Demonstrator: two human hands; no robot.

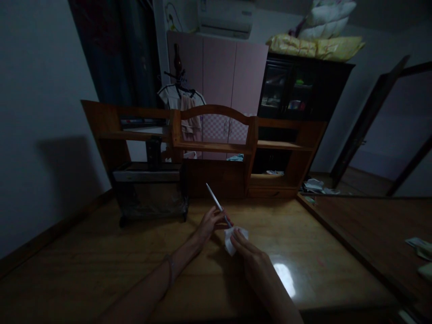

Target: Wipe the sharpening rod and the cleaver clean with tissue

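Note:
My left hand (pixel 211 222) is closed around a slim, silver-white pointed rod (pixel 213 196); the dim light does not show its exact kind. It slants with its tip up and to the left, away from me. At its lower end, my right hand (pixel 248 249) pinches a crumpled white tissue (pixel 230 243). The tissue touches or wraps that end; the fingers partly hide the contact. Both hands are just above the wooden desktop (pixel 270 225).
A small dark-framed tank-like box (pixel 151 193) stands at the back left of the desk. Behind it rises a wooden shelf unit (pixel 216 179). A bright reflection lies by my right forearm. Right of the desk edge is a lower brown surface (pixel 364 225) with papers.

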